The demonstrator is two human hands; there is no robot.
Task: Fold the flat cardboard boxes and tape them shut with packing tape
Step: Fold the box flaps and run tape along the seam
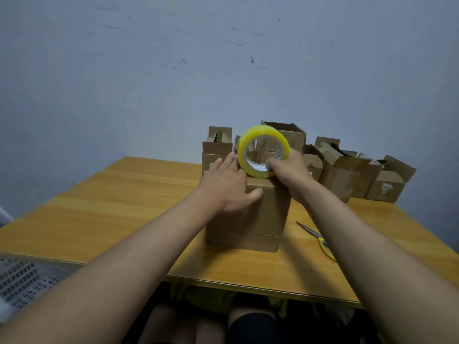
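Cardboard is the main thing on the wooden table (124, 194): a closed box (260, 214) stands upright near the middle, its flaps folded down on top. The left hand (228, 187) lies flat on the box's top, fingers straight and slightly spread, thumb resting over the near edge. The right hand (289, 167) grips a roll of yellowish packing tape (263, 150), thumb through the core and fingers curled round the outer rim, holding the roll upright at the far top edge of the box.

Behind it, against the wall (173, 70), stands a cluster of other boxes (347, 170); several have their top flaps standing open, and what is inside them cannot be made out. Two more boxes (216, 150) are stacked just behind the left hand.

Scissors with yellow handles (320, 240) lie on the table to the right of the box, partly hidden by the right forearm. A white perforated basket (22, 279) sits off the table's near left edge; its contents are not visible.
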